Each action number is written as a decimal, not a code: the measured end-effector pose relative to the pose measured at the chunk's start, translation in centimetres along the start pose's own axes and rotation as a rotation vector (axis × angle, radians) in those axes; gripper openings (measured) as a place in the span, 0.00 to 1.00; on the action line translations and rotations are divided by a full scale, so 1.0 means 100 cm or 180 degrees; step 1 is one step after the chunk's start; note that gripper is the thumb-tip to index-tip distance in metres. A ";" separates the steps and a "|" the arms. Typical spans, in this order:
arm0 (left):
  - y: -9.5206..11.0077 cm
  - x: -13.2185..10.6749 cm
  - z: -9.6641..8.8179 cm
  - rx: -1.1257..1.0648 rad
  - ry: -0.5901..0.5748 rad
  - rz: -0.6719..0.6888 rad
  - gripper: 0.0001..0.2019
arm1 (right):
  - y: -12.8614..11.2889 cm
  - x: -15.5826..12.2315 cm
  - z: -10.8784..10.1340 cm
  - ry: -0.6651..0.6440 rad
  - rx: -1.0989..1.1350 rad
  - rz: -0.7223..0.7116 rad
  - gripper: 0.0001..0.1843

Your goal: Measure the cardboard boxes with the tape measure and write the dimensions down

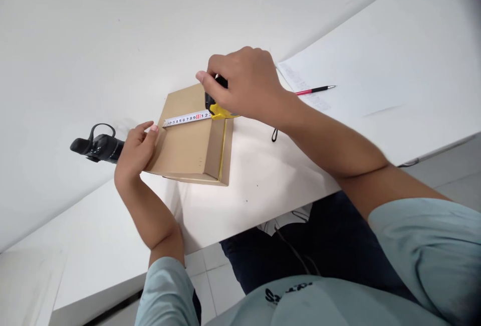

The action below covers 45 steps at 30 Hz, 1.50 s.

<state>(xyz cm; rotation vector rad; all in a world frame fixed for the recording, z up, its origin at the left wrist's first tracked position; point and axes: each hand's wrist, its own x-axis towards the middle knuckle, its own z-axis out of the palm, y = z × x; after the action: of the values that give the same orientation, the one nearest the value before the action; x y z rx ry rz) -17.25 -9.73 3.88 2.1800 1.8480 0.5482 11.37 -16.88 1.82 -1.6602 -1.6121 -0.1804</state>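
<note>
A brown cardboard box (180, 150) lies on the white table. Across its top stretches the numbered blade of a tape measure (218, 112), whose hooked end sits at the box's left edge. My right hand (244, 80) is closed round the yellow and black tape case, above the box's right edge; the palm side is hidden. Against the left side of the box rests my left hand (134, 149), its thumb and index finger apart near the blade's end. Some of its other fingers are curled and partly hidden.
A black bottle (103, 148) with a loop on its cap lies left of the box, partly behind my left hand. To the right, a red and black pen (315, 90) lies on printed paper (293, 74). A small black cord loop (274, 135) shows below my right forearm.
</note>
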 end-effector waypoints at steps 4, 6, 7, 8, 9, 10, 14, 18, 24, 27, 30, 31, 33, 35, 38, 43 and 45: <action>0.003 -0.003 0.000 -0.0010 0.0015 -0.0147 0.37 | -0.003 -0.004 -0.001 0.0052 -0.0009 -0.0129 0.21; 0.003 -0.002 0.001 0.0022 0.0064 -0.0178 0.37 | -0.005 -0.006 -0.003 0.0069 0.0050 -0.0178 0.21; 0.003 -0.001 0.002 0.0043 0.0071 -0.0179 0.36 | -0.005 -0.007 -0.004 0.0064 0.0082 -0.0203 0.21; 0.003 0.000 0.003 0.0062 0.0057 -0.0160 0.36 | -0.005 -0.008 -0.005 0.0045 0.0100 -0.0228 0.21; 0.004 0.001 0.004 0.0072 0.0020 -0.0126 0.36 | -0.005 -0.009 -0.006 0.0005 0.0107 -0.0262 0.21; 0.004 0.002 0.006 0.0068 -0.0055 -0.0087 0.36 | -0.006 -0.010 -0.008 -0.0051 0.0098 -0.0305 0.21; 0.006 0.007 0.012 0.0066 -0.0465 0.0009 0.38 | -0.009 -0.011 -0.013 -0.0318 -0.0101 -0.0468 0.22; 0.013 0.007 0.014 0.0233 -0.0425 -0.0270 0.39 | -0.011 -0.008 -0.018 -0.0529 -0.0366 -0.0547 0.25; 0.033 0.000 0.013 0.0349 -0.0466 -0.0481 0.33 | -0.007 -0.001 -0.020 -0.0504 -0.0361 -0.0672 0.20; 0.037 -0.003 0.014 0.0220 -0.0458 -0.0568 0.33 | -0.007 0.000 -0.018 -0.0483 -0.0327 -0.0713 0.19; 0.036 -0.003 0.014 0.0090 -0.0450 -0.0581 0.34 | -0.007 0.000 -0.017 -0.0487 -0.0287 -0.0729 0.19; 0.034 -0.002 0.014 0.0057 -0.0468 -0.0569 0.35 | -0.006 0.001 -0.017 -0.0484 -0.0292 -0.0720 0.18; 0.028 0.002 0.014 -0.0029 -0.0518 -0.0515 0.36 | -0.005 0.001 -0.018 -0.0456 -0.0329 -0.0689 0.18; 0.018 0.006 0.013 -0.0157 -0.0544 -0.0391 0.37 | -0.003 0.001 -0.018 -0.0389 -0.0280 -0.0701 0.19; 0.001 0.011 0.013 -0.0284 -0.0429 -0.0203 0.39 | -0.001 -0.001 -0.018 -0.0258 -0.0091 -0.0655 0.20; -0.013 0.012 0.010 -0.0381 -0.0569 -0.0152 0.43 | 0.004 -0.006 -0.007 -0.0138 0.0150 -0.0633 0.22; -0.013 0.010 0.008 -0.0387 -0.0581 -0.0156 0.43 | 0.007 -0.008 -0.003 -0.0033 0.0198 -0.0686 0.23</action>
<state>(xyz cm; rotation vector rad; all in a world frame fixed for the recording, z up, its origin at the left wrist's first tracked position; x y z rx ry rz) -17.95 -8.42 2.71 2.0281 1.7217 0.4243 11.99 -17.58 1.30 -1.4412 -1.7856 -0.2286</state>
